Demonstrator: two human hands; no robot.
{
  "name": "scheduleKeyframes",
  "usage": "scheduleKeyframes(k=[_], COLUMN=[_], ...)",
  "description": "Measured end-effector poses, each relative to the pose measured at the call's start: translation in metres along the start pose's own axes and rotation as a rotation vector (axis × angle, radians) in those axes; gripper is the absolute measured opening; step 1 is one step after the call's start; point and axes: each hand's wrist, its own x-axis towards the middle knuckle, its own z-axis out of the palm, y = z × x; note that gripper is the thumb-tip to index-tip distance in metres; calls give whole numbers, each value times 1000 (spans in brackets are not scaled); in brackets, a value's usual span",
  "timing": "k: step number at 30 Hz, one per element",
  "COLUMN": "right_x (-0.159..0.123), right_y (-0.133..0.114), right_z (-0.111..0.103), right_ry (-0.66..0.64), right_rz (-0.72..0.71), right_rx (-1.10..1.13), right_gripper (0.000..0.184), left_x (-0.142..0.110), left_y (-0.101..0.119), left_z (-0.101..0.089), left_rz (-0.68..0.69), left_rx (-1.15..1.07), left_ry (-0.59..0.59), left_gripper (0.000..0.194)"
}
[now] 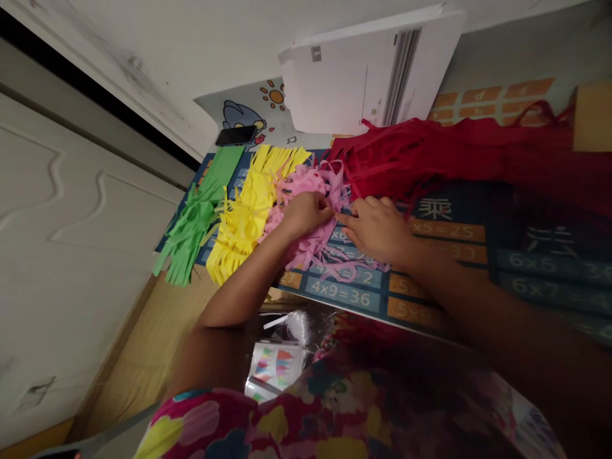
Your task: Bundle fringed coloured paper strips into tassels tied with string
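A bunch of pink fringed tissue paper (pixel 306 185) lies crumpled on the table, its thin strips spreading towards the front edge. My left hand (pixel 308 213) is closed on this pink fringe, thumb and fingers pinched together. Close to its right, my right hand (pixel 380 229) rests palm down with fingers apart, one fingertip touching the fringe's edge. Yellow fringed paper (pixel 248 217) lies just left of the pink, and green fringed paper (pixel 198 220) is farther left. Behind my right hand stretches a long red fringed bundle (pixel 425 153).
A blue multiplication-chart mat (pixel 344 293) covers the table. A dark phone (pixel 236 135) lies at the back left. Against the wall leans a white board with a barcode (pixel 368 76). Below the front edge is a clear package with a bunting picture (pixel 277 364). A white panelled door (pixel 71 210) stands left.
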Motion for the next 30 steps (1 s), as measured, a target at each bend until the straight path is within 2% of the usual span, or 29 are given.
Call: scheduleKeyframes(k=[5,9,11,12,15,16,19,22,27,30], right_x=[2,5,6,6,4,4,2,1,-1,-1], right_y=[-1,-7,-9,-10,-12,-12,-12,-13,-16,-15], right_z=[5,14,18,20,22,22,23,24,25,26], right_ry=[80,163,154,138,78,66,54,34,12,39], right_rz=[-89,-284,-316,-312,-284,-280,-277,-260,-256,-260], right_rx=[-23,49,79,82,67,67,85,93,72,74], right_gripper=[31,32,35,36,39,40,45,49,45,45], left_x=[3,-1,-9,-15,-34,-38,-44,-43,-36,-29], left_y=[-13,-12,-7,-4,5,7,7,1,-18,-26], left_z=[-6,-11,-11,-10,-7,-7,-16,-46,-125,-176], left_rz=[-43,-40,-22,-12,-9,-24,-98,-172,-284,-346], left_rx=[-212,-227,-217,-192,-38,16,193,340,373,372], left_ry=[103,201,241,248,234,223,184,205,504,638], left_gripper=[17,16,14,17,46,50,31,21,25,38])
